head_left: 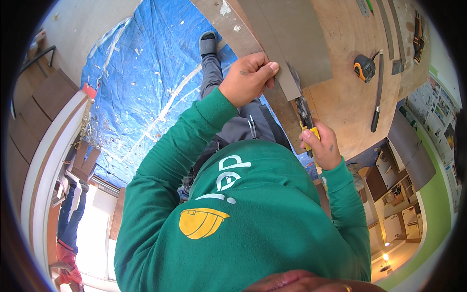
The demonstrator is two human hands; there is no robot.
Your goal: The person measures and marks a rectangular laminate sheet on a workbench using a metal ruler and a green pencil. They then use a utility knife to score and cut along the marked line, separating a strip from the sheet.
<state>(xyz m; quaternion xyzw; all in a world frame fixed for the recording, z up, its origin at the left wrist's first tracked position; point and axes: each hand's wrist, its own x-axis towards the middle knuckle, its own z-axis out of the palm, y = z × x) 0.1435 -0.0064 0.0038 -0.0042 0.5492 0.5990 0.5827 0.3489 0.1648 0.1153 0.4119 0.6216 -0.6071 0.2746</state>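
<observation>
The left hand is pinching the grey plank on the table; the right hand is gripping a yellow knife mid-cut along its edge, with the strip apparently only partly trimmed.

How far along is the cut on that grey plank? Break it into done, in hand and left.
Done: the grey plank lies on the wooden table, tape measure set aside. In hand: left hand pins the plank's edge; right hand grips a yellow utility knife at it. Left: no severed piece shows, so the cut looks unfinished.
</observation>
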